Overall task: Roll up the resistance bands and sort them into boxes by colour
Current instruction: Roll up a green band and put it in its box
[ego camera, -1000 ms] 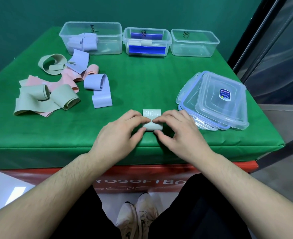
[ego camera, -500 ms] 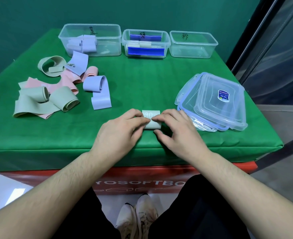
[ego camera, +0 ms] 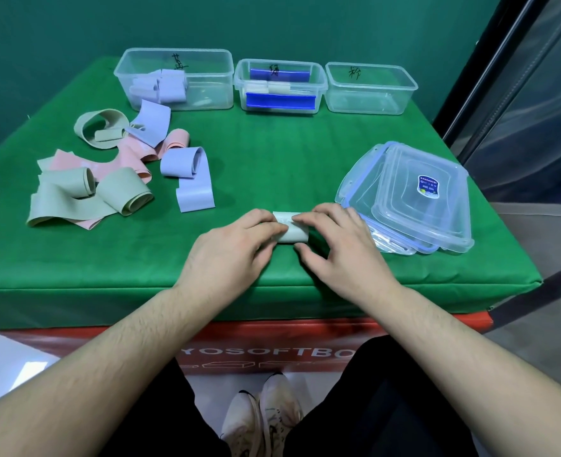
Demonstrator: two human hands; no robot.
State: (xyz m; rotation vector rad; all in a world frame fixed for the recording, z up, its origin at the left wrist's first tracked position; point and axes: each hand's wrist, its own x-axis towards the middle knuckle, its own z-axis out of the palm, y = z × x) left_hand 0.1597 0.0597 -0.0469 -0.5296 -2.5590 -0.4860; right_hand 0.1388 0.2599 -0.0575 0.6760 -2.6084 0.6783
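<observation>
Green band (ego camera: 291,230), nearly rolled, is lying at the near middle of the table (ego camera: 272,166), long axis left-right. Left hand (ego camera: 231,255) and right hand (ego camera: 340,249) are pinching its ends. Middle box (ego camera: 280,85), holding green rolls, is sitting straight beyond, far side.

Green-covered table (ego camera: 272,159) against teal wall (ego camera: 74,24)
</observation>
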